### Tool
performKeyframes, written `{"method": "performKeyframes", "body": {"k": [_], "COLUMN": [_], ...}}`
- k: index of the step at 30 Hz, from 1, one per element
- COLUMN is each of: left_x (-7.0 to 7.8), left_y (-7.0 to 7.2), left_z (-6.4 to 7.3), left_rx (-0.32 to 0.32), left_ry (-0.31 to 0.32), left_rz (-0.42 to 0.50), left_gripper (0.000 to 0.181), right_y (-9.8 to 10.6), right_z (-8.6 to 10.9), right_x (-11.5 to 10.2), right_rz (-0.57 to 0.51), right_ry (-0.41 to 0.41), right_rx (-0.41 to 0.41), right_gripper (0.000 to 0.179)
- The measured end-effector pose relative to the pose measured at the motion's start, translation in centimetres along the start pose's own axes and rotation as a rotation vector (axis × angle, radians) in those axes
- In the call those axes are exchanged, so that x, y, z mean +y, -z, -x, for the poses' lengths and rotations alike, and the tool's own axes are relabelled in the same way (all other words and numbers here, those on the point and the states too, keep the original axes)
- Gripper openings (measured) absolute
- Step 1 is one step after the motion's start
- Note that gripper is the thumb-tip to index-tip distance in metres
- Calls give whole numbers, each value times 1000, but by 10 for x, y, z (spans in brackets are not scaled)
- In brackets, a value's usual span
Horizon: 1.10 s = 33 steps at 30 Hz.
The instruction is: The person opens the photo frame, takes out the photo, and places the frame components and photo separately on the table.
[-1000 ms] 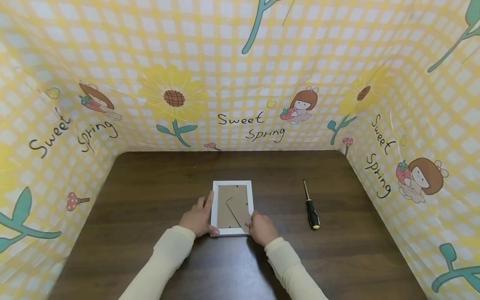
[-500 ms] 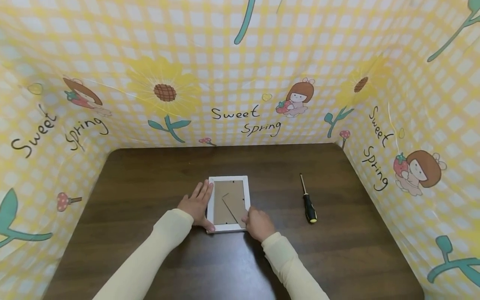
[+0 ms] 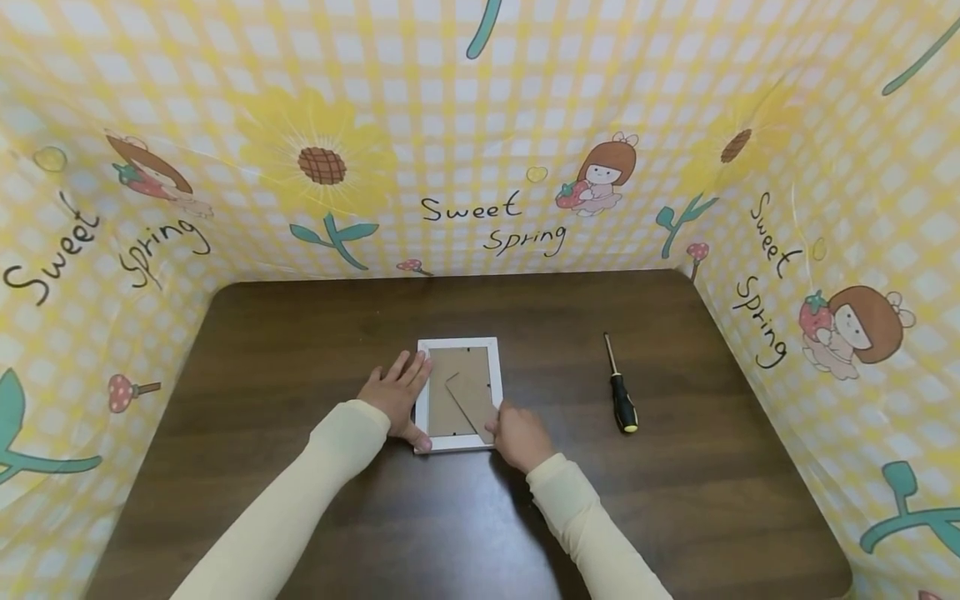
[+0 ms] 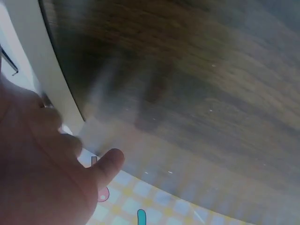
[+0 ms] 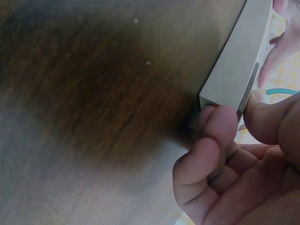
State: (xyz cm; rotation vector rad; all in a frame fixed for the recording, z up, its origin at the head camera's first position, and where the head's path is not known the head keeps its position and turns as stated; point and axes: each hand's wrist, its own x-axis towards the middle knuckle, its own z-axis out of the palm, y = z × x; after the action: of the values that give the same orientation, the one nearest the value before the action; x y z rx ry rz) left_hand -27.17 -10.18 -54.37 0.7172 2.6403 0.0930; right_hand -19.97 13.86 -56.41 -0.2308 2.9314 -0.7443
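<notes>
A small white picture frame (image 3: 493,367) lies back side up on the table, showing its brown backing board (image 3: 472,387). A thin dark bent line (image 3: 463,407) runs slantwise across that board. My left hand (image 3: 392,396) rests along the frame's left rim, fingers fairly straight and spread, thumb at the near left corner. In the left wrist view the rim (image 4: 44,61) passes beside that hand. At the near right corner my right hand (image 3: 522,437) pinches the frame, with the thumb above and curled fingers at the corner below, as the right wrist view shows.
A screwdriver (image 3: 622,400) with a black and yellow handle lies right of the frame, tip pointing away. The dark wood table (image 3: 300,333) is bordered behind and at both sides by yellow checked cloth (image 3: 420,125).
My left hand's fingers have spread and moved further up onto the left rim. My right hand stays at the near right corner. The head view has shifted slightly.
</notes>
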Motion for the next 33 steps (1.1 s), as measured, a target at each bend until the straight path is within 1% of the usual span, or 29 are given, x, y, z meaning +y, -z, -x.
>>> {"method": "performKeyframes", "body": {"k": [1,5,8,11,16,23,27,29,32,33], "left_x": [0,2,5,10,14,13,16,19,22,22], "left_y": [0,1,5,8,13,6,8,12,19,20], "left_z": [-1,-1,0,2,4,-3,-1,2,7,9], "left_rx": [-4,-19,-45,-64,-66,-74,-80,-82,-77,-76], "left_ry": [2,23,49,60,70,73,79,86,95,99], "left_rz": [-5,35,70,82,73,31,29,36,45,44], "left_gripper": [145,145,144,143,141,142,143,142,140,139], "right_y": [1,1,1,2,5,11,14,15,17,19], "right_z": [0,0,0,0,1,-1,-5,-8,-13,-15], "right_x": [0,1,1,1,0,7,14,18,25,27], "right_rz": [1,-4,-5,-8,-35,-92,-148,-153,-129,-113], "right_ry": [-1,-10,-15,-20,-18,3,5,18,30,32], "right_rx": [-2,-13,-20,-28,-56,-109,-137,-132,-96,-72], "right_gripper": [21,21,21,22,22,24,25,24,35,39]}}
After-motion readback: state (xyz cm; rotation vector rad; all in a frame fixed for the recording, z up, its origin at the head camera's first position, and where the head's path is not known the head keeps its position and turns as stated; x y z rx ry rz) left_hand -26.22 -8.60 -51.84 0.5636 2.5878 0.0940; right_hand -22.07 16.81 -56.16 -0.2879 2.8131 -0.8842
